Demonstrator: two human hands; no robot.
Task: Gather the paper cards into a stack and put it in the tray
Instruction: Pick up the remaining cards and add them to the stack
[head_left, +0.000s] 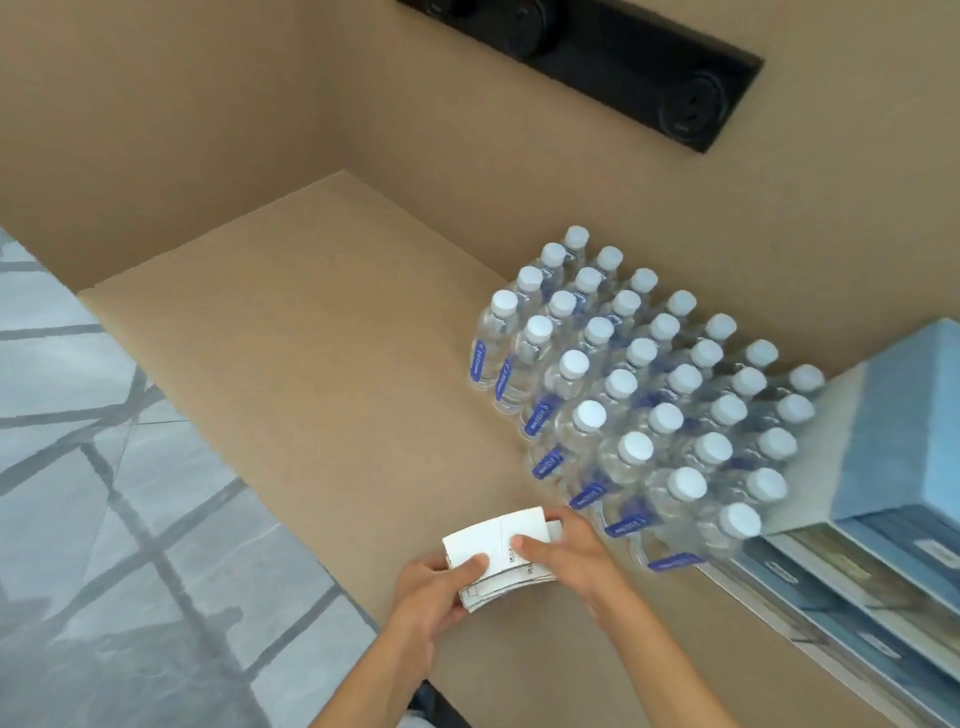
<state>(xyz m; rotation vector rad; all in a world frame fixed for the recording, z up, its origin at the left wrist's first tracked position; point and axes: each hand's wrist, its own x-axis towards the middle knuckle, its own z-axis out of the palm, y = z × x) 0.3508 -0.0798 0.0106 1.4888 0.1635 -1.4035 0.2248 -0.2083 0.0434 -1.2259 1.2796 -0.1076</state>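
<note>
Paper cards (498, 545) gathered in a white stack, held between both hands just above the tan surface (311, 389), near its front edge; largest to smallest from there:

tan surface stretching far ahead and to the left of the grip, walled behind by tan panels (467, 156); grey patterned floor (104, 519) well off to the left of the grip, below the surface edge; block of clear water bottles (649, 389) with white caps and blue labels, upright in rows, just ahead and to the right of the grip; blue box (898, 415) farther right, beyond the bottles, over flat printed sheets (857, 597); black panel with round sockets (623, 57) high on the back wall, well apart from the grip;

left hand (431, 587) closed on the near left end of the stack, thumb on top, fingers underneath; right hand (571, 556) closed on the right end, thumb pressed on the top card, fingers curled round the far edge; stack slightly fanned at its near edge, cards not fully squared; small printed marks on the top card too small to read.
</note>
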